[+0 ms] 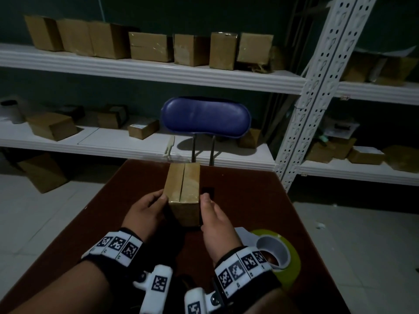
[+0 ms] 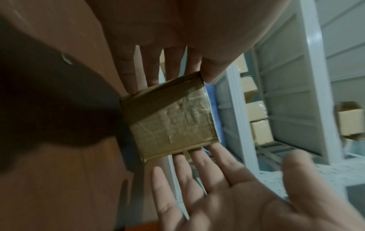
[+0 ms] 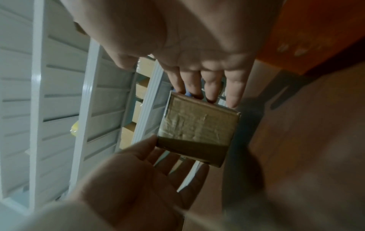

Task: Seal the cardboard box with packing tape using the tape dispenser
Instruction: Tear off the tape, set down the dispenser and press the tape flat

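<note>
A small cardboard box (image 1: 184,186) stands on the brown table (image 1: 249,200), its two top flaps meeting at a bare seam. Its near face looks glossy and wrinkled, as if taped (image 2: 169,118) (image 3: 197,129). My left hand (image 1: 154,202) touches the box's left side with straight fingers (image 2: 150,70), thumb at the top edge. On the opposite side my right hand (image 1: 210,211) lies flat against the box, fingers (image 3: 211,87) straight. A yellow-green tape roll on a white dispenser (image 1: 278,252) lies near my right wrist, untouched.
A small black object (image 1: 208,191) sits just right of the box. A blue chair back (image 1: 205,117) stands behind the table's far edge. White shelves (image 1: 158,71) behind hold several cardboard boxes. A white sheet (image 1: 242,234) lies by the tape roll.
</note>
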